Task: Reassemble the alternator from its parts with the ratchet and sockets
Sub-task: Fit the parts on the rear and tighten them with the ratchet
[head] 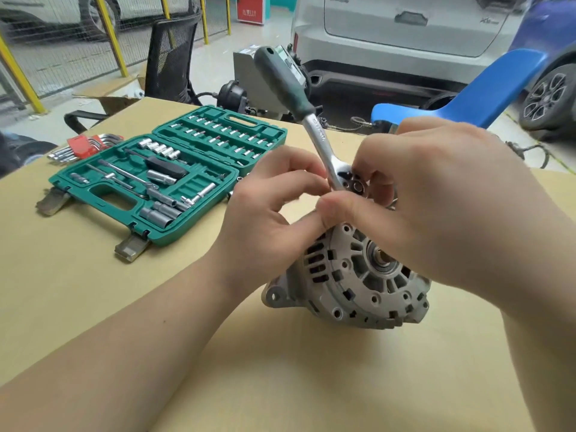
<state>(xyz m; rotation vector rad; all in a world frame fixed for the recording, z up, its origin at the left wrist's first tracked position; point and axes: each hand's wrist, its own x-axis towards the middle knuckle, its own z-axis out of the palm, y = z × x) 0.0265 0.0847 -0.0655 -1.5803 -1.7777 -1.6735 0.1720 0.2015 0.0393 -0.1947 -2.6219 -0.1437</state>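
Both hands, left hand (pixel 274 194) and right hand (pixel 436 194), pinch the ratchet (pixel 324 145) head above the alternator (pixel 358 282) lying on the table (pixel 280 369); its unsupported handle could tip it off the fastener

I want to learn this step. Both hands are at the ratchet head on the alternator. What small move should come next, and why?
Probably slide one hand up to the green handle and swing it. Both the left hand and the right hand pinch around the ratchet head at the alternator top, and the handle stands free.
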